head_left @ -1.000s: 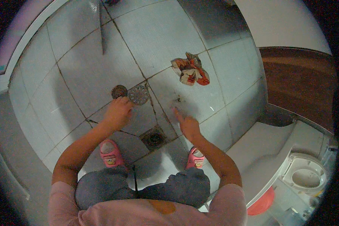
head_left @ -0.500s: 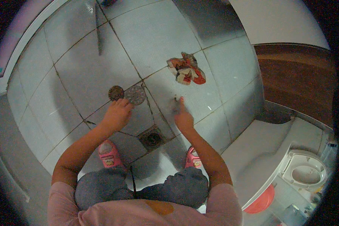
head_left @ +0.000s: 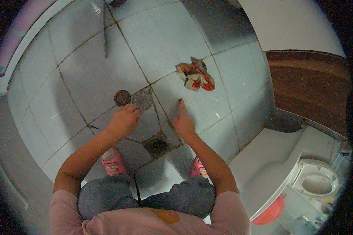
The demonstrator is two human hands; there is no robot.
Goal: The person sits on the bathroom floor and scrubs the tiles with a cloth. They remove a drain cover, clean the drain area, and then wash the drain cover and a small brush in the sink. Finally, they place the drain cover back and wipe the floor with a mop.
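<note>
My left hand [head_left: 125,119] is down at the floor, its fingers bent and close together. Their tips are beside a brownish round drain piece [head_left: 122,98] and a grey round drain grate [head_left: 142,100] with slotted openings; whether anything is under the fingers is hidden. With the index finger stretched out, my right hand [head_left: 183,123] points down at a small dark speck [head_left: 180,100] on the tile; its other fingers are folded. A square floor drain [head_left: 157,145] lies uncovered between my feet and hands.
A crumpled red, white and brown wrapper or cloth [head_left: 196,74] lies on the tiles beyond my right hand. To the right are a white ledge [head_left: 262,152], a squat toilet-like white seat [head_left: 317,182] and a red basin [head_left: 268,211]. Pink slippers [head_left: 113,164] are on my feet.
My right hand has shifted left and slightly nearer the drain pieces, its index fingertip now at the dark speck. The left hand has stayed beside the round drain pieces.
</note>
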